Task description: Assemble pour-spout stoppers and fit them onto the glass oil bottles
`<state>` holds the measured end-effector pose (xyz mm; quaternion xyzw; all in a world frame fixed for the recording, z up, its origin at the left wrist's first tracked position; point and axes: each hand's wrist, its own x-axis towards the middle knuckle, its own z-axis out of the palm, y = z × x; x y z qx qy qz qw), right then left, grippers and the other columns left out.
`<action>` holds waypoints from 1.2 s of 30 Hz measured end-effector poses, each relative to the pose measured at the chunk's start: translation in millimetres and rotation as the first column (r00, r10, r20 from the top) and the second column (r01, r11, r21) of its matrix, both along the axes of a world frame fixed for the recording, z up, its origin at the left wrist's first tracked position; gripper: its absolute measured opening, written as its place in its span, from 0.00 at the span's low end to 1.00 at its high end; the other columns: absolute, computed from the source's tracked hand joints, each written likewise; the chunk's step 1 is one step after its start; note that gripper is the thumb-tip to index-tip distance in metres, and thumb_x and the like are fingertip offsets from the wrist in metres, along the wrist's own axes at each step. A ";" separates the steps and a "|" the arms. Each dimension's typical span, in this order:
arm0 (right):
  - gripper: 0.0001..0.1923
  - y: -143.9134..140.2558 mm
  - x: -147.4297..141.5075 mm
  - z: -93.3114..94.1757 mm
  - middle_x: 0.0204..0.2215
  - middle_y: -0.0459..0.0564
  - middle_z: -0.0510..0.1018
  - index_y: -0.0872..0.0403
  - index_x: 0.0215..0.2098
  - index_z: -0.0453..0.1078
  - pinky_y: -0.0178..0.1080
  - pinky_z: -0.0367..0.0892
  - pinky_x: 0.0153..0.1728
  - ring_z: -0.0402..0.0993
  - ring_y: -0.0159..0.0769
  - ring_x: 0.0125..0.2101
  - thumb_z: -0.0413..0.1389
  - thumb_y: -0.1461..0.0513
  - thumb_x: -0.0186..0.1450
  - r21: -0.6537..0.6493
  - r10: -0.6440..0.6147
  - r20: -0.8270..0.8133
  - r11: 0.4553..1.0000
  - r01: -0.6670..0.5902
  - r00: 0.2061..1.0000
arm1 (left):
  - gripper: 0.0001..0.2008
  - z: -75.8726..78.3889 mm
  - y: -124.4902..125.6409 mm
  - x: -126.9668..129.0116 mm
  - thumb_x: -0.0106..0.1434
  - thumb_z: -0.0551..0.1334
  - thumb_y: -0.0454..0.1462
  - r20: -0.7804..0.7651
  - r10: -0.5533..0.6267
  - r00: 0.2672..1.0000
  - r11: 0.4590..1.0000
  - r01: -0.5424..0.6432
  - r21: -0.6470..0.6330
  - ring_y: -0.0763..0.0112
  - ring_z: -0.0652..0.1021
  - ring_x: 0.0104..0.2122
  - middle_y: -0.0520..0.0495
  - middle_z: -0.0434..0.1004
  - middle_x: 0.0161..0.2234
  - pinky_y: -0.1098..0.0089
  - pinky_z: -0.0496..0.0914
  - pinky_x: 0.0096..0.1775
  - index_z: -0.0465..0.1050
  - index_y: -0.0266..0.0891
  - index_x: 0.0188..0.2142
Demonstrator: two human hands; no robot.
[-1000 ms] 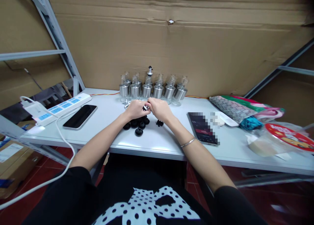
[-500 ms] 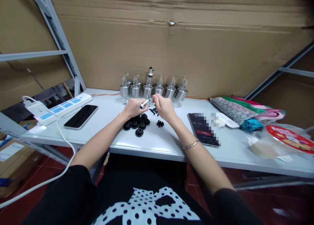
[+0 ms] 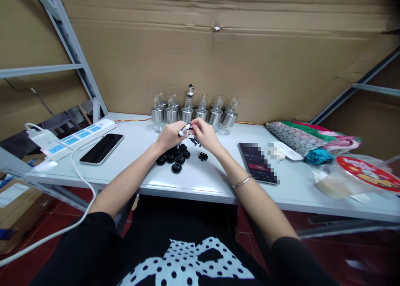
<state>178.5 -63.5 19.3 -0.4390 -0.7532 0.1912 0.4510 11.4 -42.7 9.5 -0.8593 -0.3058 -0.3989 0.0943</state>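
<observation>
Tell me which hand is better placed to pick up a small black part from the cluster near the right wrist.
Probably the right hand: it is nearer the small black parts and only at one end of the silver piece, whose body the left hand grips.

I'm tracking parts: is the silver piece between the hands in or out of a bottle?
Out: the left hand holds the silver piece in front of the bottles.

Metal-sleeved glass bottles [image 3: 215, 117]: 6 in the front row, mid-frame; back row's half hidden
Fitted pourer [image 3: 190, 92]: just 1, above center
Black stoppers [image 3: 176, 168]: maybe 9, they overlap
Smartphones [image 3: 101, 149]: 2, left and right
Power strip [image 3: 77, 139]: 1, left
Bangle [image 3: 242, 181]: 1
</observation>
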 end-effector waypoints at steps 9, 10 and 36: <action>0.07 -2.6 -0.4 1.3 0.28 0.47 0.77 0.55 0.37 0.66 0.35 0.63 0.33 0.71 0.32 0.29 0.49 0.63 0.62 0.010 0.117 0.026 0.993 -0.118 0.993 | 0.09 0.0 4.0 -5.3 0.62 0.54 0.38 0.062 0.028 0.998 0.998 -0.031 0.052 0.73 0.69 0.25 0.51 0.67 0.24 0.72 0.60 0.28 0.61 0.39 0.26; 0.07 -2.5 -0.6 1.7 0.28 0.47 0.77 0.55 0.37 0.67 0.34 0.62 0.33 0.70 0.32 0.28 0.50 0.63 0.61 0.015 0.102 0.039 0.995 -0.103 0.994 | 0.08 -0.1 4.3 -5.2 0.62 0.54 0.37 0.064 0.017 0.998 0.998 -0.021 0.061 0.73 0.69 0.25 0.51 0.67 0.24 0.73 0.60 0.28 0.62 0.39 0.26; 0.06 18.2 57.1 13.0 0.30 0.52 0.81 0.58 0.32 0.77 0.32 0.66 0.38 0.76 0.34 0.35 0.58 0.68 0.56 -0.245 -0.336 0.480 0.835 0.492 0.810 | 0.07 4.3 8.6 -12.4 0.61 0.56 0.36 0.107 0.033 0.994 0.984 -0.051 0.170 0.74 0.68 0.24 0.51 0.68 0.24 0.74 0.62 0.29 0.63 0.38 0.27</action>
